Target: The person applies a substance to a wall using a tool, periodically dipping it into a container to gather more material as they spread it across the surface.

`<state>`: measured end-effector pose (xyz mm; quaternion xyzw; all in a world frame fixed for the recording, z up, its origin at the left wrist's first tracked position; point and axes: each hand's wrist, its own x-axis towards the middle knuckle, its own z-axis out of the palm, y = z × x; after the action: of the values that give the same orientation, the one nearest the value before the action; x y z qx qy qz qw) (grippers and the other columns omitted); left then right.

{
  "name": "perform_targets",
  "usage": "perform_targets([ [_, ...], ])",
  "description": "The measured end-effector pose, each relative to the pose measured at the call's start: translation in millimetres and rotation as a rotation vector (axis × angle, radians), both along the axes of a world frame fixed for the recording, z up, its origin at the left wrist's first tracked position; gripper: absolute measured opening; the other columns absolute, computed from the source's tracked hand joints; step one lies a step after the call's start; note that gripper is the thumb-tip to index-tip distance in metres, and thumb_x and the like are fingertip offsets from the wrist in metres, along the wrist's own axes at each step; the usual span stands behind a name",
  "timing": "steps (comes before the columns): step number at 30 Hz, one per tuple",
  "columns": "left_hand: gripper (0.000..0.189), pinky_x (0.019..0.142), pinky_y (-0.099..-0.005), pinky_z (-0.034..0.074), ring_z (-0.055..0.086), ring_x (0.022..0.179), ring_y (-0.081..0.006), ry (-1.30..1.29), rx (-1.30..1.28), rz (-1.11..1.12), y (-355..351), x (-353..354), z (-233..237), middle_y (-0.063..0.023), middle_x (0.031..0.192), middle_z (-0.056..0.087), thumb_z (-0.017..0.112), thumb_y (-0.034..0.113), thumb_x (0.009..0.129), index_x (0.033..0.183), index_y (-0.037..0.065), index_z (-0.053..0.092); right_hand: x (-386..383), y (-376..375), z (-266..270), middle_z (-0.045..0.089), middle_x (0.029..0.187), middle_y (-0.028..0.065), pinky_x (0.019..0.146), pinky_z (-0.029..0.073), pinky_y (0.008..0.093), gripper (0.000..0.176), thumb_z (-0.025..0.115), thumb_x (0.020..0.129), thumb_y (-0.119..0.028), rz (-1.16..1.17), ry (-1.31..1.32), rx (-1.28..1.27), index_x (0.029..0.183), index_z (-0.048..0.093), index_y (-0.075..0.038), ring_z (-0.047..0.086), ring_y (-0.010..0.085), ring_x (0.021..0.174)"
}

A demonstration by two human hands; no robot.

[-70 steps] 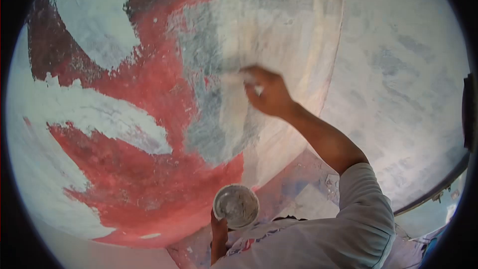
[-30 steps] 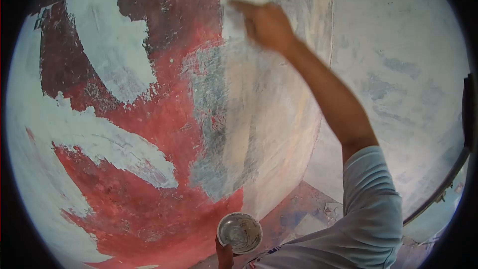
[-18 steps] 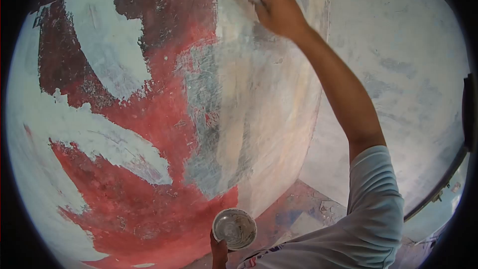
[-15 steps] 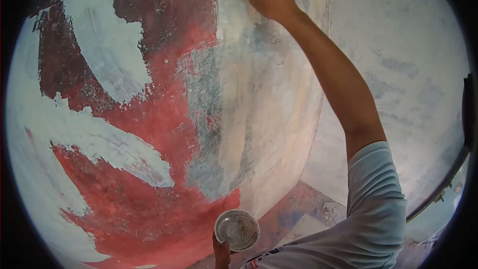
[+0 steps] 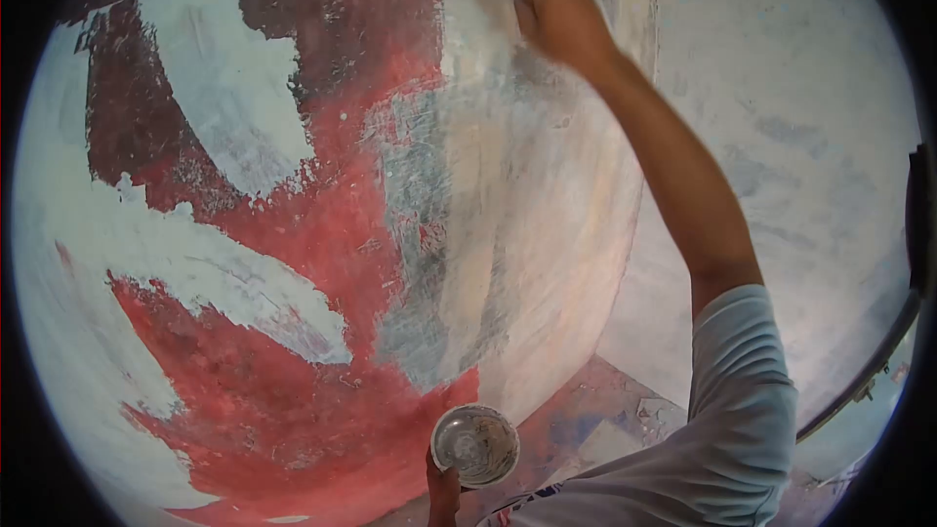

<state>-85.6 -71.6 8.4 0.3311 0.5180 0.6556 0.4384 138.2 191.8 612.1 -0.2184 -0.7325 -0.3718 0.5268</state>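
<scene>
Wall (image 5: pixel 244 351), red with white patches, fills 9 o'clock. Left hand (image 5: pixel 444 490) at 6 o'clock grips bowl (image 5: pixel 475 444) from below, rim up. Right hand (image 5: pixel 561 18) at 12 o'clock, arm stretched up, against wall, fingers curled, blurred; can't tell what it holds.

Two hands show: one left hand (image 5: pixel 442 490) under one round grey-smeared bowl (image 5: pixel 475 444), one right hand (image 5: pixel 558 18) against one red, white-patched wall (image 5: pixel 322 234).
</scene>
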Motion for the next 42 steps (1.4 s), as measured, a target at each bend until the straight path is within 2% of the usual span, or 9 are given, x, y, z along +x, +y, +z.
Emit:
perform_targets([
  [5,0.074,0.107,-0.0344,0.044,0.057,0.124,-0.0241,-0.062,-0.009,-0.025,0.9,3.6,-16.6,-0.0133,0.135,0.058,0.044,-0.015,0.071,0.143,-0.001,0.043,-13.0,33.3,48.3,0.072,0.1,0.0229,0.084,0.057,0.0482,0.042,0.057,0.087,-0.008,0.02,0.063,-0.02,0.125,0.07,-0.016,0.07,0.041,0.089],
  [13,0.076,0.106,-0.0347,0.044,0.057,0.123,-0.0248,-0.049,-0.127,-0.037,-6.2,-16.2,-37.2,-0.0131,0.134,0.057,0.045,-0.012,0.068,0.144,-0.001,0.043,1.8,-1.5,-144.2,0.066,0.132,0.0062,0.096,0.057,0.0372,0.063,0.059,0.079,0.009,0.008,-0.339,-0.263,0.135,0.063,-0.02,0.065,0.0279,0.119],
  [18,0.077,0.107,-0.0344,0.043,0.056,0.124,-0.0245,-0.053,-0.029,-0.01,2.1,-15.5,-14.2,-0.0131,0.135,0.056,0.045,-0.011,0.068,0.145,-0.001,0.043,10.9,-10.8,-11.3,0.072,0.099,0.0189,0.08,0.057,0.0466,0.052,0.055,0.084,0.002,-0.005,-0.07,-0.266,0.132,0.065,-0.016,0.07,0.0374,0.087],
  [20,0.078,0.107,-0.0344,0.043,0.056,0.124,-0.0243,-0.045,-0.032,-0.013,6.1,-12.8,-10.8,-0.0129,0.135,0.056,0.045,-0.012,0.068,0.145,-0.001,0.043,7.2,18.6,42.1,0.068,0.084,0.0237,0.068,0.055,0.0502,0.048,0.057,0.085,-0.002,0.068,-0.063,0.122,0.13,0.066,-0.015,0.067,0.0408,0.074],
  [24,0.079,0.106,-0.0342,0.045,0.056,0.124,-0.0244,-0.08,-0.025,-0.037,6.2,-8.5,-19.6,-0.0126,0.136,0.056,0.043,-0.014,0.067,0.145,0.0,0.043,-28.6,23.3,34.8,0.068,0.083,0.0234,0.068,0.055,0.0502,0.047,0.058,0.085,-0.003,-0.011,0.013,0.117,0.13,0.065,-0.016,0.067,0.0408,0.074],
  [28,0.08,0.105,-0.034,0.046,0.056,0.125,-0.0255,-0.084,-0.101,0.003,2.9,-4.9,-21.0,-0.0134,0.137,0.057,0.042,-0.015,0.067,0.146,0.0,0.042,-58.8,34.3,-69.3,0.072,0.116,0.0133,0.081,0.06,0.0413,0.049,0.059,0.086,-0.001,0.058,-0.017,0.228,0.133,0.063,-0.014,0.07,0.0288,0.105],
  [32,0.079,0.1,-0.034,0.049,0.058,0.122,-0.0251,-0.1,-0.064,-0.007,-4.8,-7.0,-16.2,-0.0131,0.136,0.058,0.042,-0.015,0.069,0.147,0.001,0.041,-36.0,-7.2,-155.4,0.07,0.125,0.0049,0.093,0.059,0.0371,0.043,0.06,0.085,-0.002,0.084,-0.302,0.051,0.126,0.066,-0.012,0.07,0.0244,0.111],
  [37,0.075,0.097,-0.0333,0.05,0.059,0.119,-0.0228,-0.004,-0.096,-0.073,6.6,-24.2,-54.7,-0.0123,0.135,0.058,0.043,-0.014,0.073,0.147,0.001,0.041,-9.1,-18.5,-23.8,0.069,0.096,0.0229,0.072,0.054,0.0467,0.049,0.061,0.083,-0.004,0.085,-0.105,-0.064,0.131,0.066,-0.015,0.066,0.0393,0.073],
  [42,0.075,0.105,-0.0341,0.045,0.057,0.123,-0.0228,-0.047,-0.018,-0.02,10.7,-3.0,-10.4,-0.0119,0.135,0.058,0.044,-0.015,0.073,0.146,0.0,0.042,-9.3,9.2,33.2,0.07,0.1,0.0212,0.07,0.055,0.0444,0.05,0.058,0.082,-0.001,0.033,-0.039,0.082,0.129,0.066,-0.014,0.068,0.0374,0.078],
])
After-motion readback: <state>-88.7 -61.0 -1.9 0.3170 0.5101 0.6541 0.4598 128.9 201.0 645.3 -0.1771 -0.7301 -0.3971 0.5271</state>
